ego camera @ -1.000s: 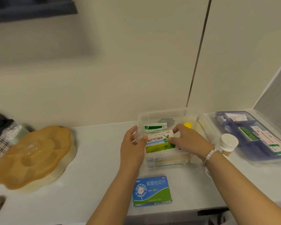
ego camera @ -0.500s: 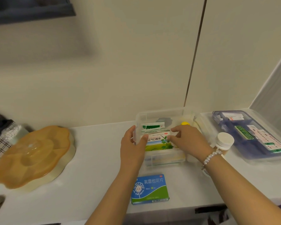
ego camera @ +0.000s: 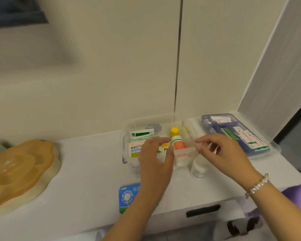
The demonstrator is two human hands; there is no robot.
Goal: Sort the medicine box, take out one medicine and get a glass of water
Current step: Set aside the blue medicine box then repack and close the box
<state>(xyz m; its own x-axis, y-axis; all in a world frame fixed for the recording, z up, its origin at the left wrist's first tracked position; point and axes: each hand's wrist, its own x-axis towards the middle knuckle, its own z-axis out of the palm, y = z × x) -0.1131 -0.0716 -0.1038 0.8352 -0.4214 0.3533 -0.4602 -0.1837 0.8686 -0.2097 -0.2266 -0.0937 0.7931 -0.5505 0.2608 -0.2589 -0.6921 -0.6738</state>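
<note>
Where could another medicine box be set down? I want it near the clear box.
Free: bare counter between the amber dish and clear box. Crowded: in front, blue box, left hand, right hand, white bottle.

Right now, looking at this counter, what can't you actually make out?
All in the head view:
- Blue box: its right part is hidden by the left forearm.
- White jar: its top is hidden behind the right hand.
- Medicine box: its front contents are covered by the left hand.
- Packet labels in the lid tray: too small to read.
- Orange dish: cut off by the left edge.
</note>
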